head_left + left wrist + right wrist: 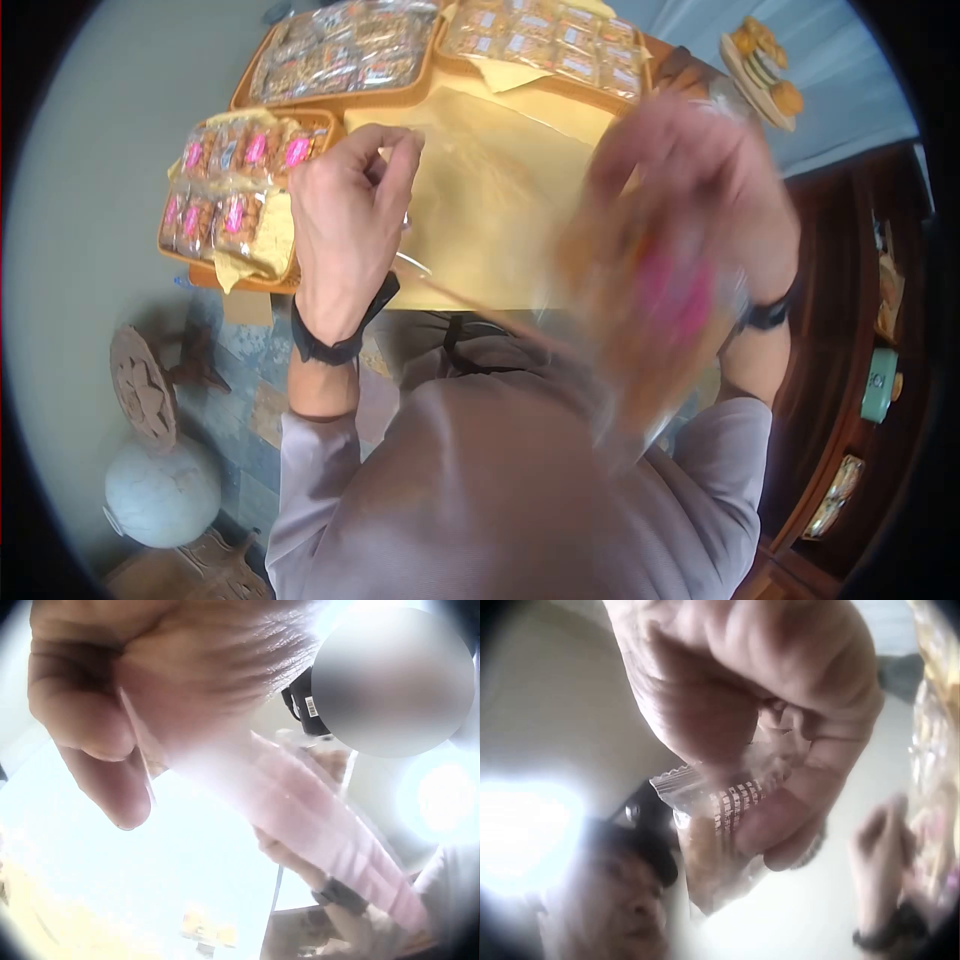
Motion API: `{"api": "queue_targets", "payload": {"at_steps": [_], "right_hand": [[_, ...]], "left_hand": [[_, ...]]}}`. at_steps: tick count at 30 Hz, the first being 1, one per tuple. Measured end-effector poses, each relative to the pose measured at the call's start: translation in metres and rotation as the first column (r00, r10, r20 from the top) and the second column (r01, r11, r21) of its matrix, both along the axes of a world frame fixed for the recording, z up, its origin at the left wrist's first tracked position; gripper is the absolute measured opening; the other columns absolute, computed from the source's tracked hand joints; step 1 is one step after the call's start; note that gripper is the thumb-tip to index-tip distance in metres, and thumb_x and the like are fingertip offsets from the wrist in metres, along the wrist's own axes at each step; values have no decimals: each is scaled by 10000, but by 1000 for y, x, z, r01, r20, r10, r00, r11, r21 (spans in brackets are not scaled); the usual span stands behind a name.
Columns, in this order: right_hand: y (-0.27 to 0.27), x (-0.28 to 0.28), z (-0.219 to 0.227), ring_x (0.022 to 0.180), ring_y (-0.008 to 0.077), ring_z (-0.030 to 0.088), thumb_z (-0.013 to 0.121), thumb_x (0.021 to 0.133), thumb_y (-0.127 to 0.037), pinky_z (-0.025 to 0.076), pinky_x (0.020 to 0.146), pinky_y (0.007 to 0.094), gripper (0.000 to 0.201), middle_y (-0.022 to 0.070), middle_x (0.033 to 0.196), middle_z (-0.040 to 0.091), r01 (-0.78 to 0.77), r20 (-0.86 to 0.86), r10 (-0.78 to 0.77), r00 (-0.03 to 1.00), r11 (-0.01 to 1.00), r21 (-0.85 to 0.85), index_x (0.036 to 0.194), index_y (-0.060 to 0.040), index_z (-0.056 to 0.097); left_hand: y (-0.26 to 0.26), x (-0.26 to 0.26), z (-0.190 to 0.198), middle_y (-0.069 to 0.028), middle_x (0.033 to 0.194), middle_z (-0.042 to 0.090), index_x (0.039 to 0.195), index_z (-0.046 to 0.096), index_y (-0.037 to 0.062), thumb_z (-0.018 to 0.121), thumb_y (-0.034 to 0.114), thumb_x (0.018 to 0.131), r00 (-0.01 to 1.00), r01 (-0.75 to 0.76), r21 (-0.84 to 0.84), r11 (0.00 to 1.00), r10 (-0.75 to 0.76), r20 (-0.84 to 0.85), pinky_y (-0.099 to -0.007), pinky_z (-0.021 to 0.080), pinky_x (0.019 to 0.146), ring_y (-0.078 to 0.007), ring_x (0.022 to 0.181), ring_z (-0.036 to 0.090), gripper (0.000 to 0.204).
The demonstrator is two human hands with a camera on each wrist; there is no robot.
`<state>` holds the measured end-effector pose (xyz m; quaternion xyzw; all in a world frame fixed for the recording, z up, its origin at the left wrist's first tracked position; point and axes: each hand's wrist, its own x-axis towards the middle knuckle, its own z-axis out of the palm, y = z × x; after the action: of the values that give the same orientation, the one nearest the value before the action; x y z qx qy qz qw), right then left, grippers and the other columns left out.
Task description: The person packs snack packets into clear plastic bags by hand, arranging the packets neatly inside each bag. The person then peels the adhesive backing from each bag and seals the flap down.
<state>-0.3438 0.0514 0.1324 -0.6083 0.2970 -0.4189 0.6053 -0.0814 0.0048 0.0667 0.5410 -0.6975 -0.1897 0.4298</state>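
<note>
In the head view my right hand [700,180] is blurred beside a clear packet [675,290] with brown contents and a pink label. The right wrist view shows the fingers of my right hand [757,712] pinching a small clear packet [712,855] with a ridged edge and printed marks. My left hand [350,210], left of it over the yellow cloth [470,180], has its fingers bent toward the thumb. Between the fingers of my left hand [112,735] a thin clear edge [137,739] shows in the left wrist view; what it belongs to is unclear.
Baskets of wrapped packets stand at the left [316,125], back left [385,98] and back right [590,93]. A plate of food [750,80] is at the far right, above dark shelves [825,320]. A round pale vase [165,490] stands lower left.
</note>
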Motion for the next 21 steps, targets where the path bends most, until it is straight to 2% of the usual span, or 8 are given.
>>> {"api": "queue_targets", "payload": {"at_steps": [1, 3, 4, 7, 9, 12, 19, 21], "right_hand": [[8, 5, -12, 905, 135, 712, 797, 890, -128, 550, 787, 220, 492, 141, 1148, 726, -222, -128, 204, 971, 965, -142, 1314, 26, 600], [51, 24, -11, 908, 65, 675, 745, 943, -71, 489, 669, 161, 524, 92, 1150, 743, -168, -178, 254, 951, 904, 393, 1421, -30, 533], [66, 28, -34, 943, 49, 663, 695, 984, -73, 493, 631, 181, 518, 110, 1210, 730, -146, -69, 195, 978, 889, 434, 1462, -54, 495], [97, 17, -71, 1167, 136, 648, 614, 997, 23, 554, 897, 248, 554, 161, 1348, 663, -24, 33, 9, 999, 861, 509, 1517, -55, 439], [111, 13, -83, 1257, 196, 631, 548, 1038, 5, 563, 1015, 312, 504, 178, 1427, 602, 118, 242, -379, 893, 718, 686, 1524, -40, 422], [121, 17, -100, 1116, 199, 706, 570, 1034, -24, 619, 906, 302, 487, 170, 1401, 624, 196, 283, -499, 819, 707, 680, 1503, -19, 439], [129, 22, -139, 1089, 162, 688, 552, 988, 83, 588, 973, 323, 527, 122, 1355, 633, 604, 144, -706, 693, 678, 419, 1498, 15, 437], [118, 46, -141, 1075, 125, 658, 566, 959, 111, 553, 1018, 332, 564, 84, 1272, 655, 648, 245, -855, 458, 509, 566, 1499, 16, 432]], "left_hand": [[-7, -6, -1, -105, 517, 567, 911, 755, -8, 716, 161, 940, 1000, 23, -40, 999, -23, 5, -341, 419, 468, -203, 429, 567, 176], [-7, -20, 3, -91, 537, 599, 953, 759, -9, 718, 166, 946, 996, 56, -69, 996, -52, 66, -305, 437, 473, -158, 447, 590, 180], [-6, -27, 4, -77, 556, 631, 994, 764, -10, 719, 171, 952, 992, 56, -86, 995, -45, 116, -268, 454, 478, -112, 465, 614, 191], [13, -38, -9, -111, 554, 605, 981, 751, -7, 721, 138, 945, 995, 82, -100, 992, -75, 65, -320, 441, 479, -187, 460, 591, 153], [29, -41, -24, -132, 547, 566, 974, 741, 5, 736, 88, 925, 995, 95, -119, 988, -95, 11, -359, 418, 472, -243, 445, 550, 97], [54, -42, -41, -126, 552, 573, 990, 742, 6, 742, 71, 920, 992, 122, -112, 986, -117, 52, -343, 422, 471, -221, 448, 557, 95], [88, -30, -78, -110, 592, 605, 1067, 731, 18, 740, 47, 921, 981, 195, -43, 980, -195, -12, -311, 454, 476, -186, 472, 593, 149], [92, -33, -86, -111, 620, 623, 1108, 713, 28, 733, 50, 926, 973, 229, -66, 971, -231, -14, -319, 472, 488, -197, 486, 613, 185]]}}
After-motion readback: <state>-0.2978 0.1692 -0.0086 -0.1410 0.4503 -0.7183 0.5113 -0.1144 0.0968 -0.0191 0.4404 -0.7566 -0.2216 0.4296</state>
